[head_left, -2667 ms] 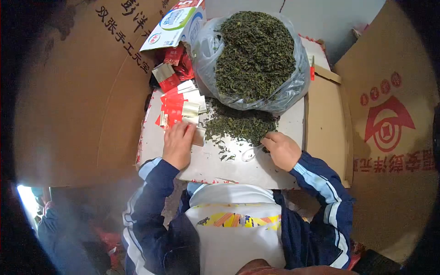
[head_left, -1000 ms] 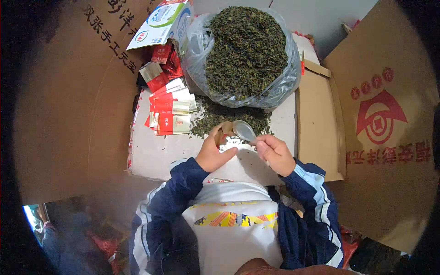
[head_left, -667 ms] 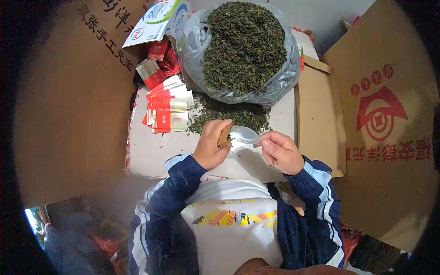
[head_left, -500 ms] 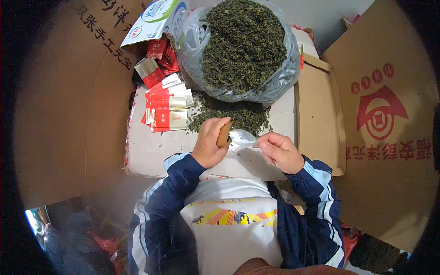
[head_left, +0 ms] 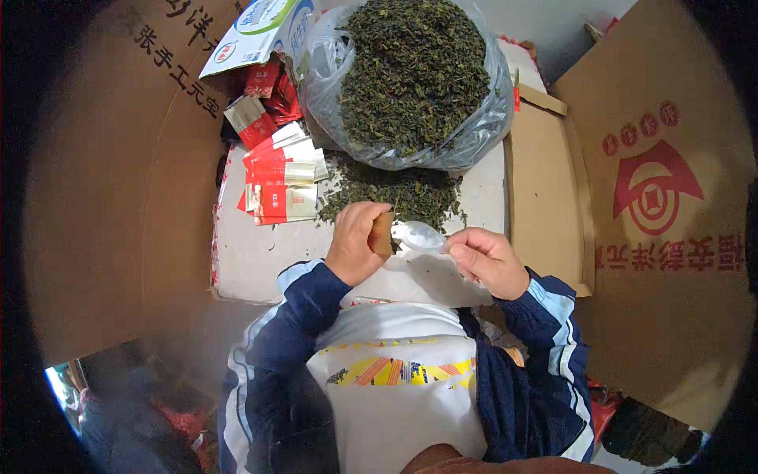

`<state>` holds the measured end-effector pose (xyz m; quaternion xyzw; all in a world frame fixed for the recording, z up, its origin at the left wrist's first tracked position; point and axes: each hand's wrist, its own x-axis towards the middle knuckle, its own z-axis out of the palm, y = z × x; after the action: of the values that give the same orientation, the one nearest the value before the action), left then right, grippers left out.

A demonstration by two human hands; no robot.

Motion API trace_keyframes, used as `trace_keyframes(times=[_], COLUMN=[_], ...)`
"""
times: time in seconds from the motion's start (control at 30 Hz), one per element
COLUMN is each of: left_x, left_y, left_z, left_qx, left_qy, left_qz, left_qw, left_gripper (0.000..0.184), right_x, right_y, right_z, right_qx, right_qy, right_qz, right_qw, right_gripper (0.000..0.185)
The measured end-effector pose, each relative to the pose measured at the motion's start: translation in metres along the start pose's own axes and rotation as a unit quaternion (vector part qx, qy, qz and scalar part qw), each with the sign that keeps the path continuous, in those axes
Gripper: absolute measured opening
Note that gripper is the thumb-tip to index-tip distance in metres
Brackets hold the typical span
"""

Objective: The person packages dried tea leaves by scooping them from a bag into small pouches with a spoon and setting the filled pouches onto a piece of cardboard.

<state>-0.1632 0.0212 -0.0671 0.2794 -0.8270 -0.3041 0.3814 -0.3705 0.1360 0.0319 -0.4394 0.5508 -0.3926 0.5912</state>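
Note:
My left hand [head_left: 351, 246] is closed around a small tea sachet [head_left: 382, 234], whose brownish-gold side faces right. Between the fingers of my right hand [head_left: 493, 265] is the handle of a whitish, see-through plastic spoon [head_left: 421, 236]. The spoon's bowl lies close beside the sachet's edge; whether they touch I cannot tell. Little or nothing shows in the bowl. Just beyond both hands, loose dark green tea leaves [head_left: 395, 197] are spread on the white table top. Behind them stands a large clear plastic bag [head_left: 325, 118] heaped with dried tea leaves [head_left: 414, 75].
Several red and silver-gold sachets [head_left: 278, 204] lie overlapping at the left. Behind them a white and blue carton [head_left: 257, 35] holds more red sachets. Tall cardboard panels [head_left: 655, 316] flank both sides, and a flattened cardboard piece [head_left: 546, 197] lies along the table's right edge.
The sachet in my left hand has turned slightly, so more of its brownish side shows. The spoon stays beside it. The whole view has shifted a little.

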Motion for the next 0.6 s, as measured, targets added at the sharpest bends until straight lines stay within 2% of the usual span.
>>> trace_keyframes(times=[0.1, 0.6], left_x=[-0.0009, -0.0027], left_y=[-0.0013, -0.0055], left_z=[0.0005, 0.0023], left_qx=[0.010, -0.015], left_qy=[-0.007, -0.033], left_qz=[-0.012, 0.011], left_qw=[1.000, 0.999], left_gripper=[0.066, 0.062], right_x=[-0.0014, 0.0012], right_y=[0.0000, 0.0077], right_z=[0.0005, 0.0001], right_qx=[0.000, -0.054], right_qy=[-0.006, -0.009], right_qz=[0.003, 0.006], right_qw=[1.000, 0.998], right_gripper=[0.026, 0.022])
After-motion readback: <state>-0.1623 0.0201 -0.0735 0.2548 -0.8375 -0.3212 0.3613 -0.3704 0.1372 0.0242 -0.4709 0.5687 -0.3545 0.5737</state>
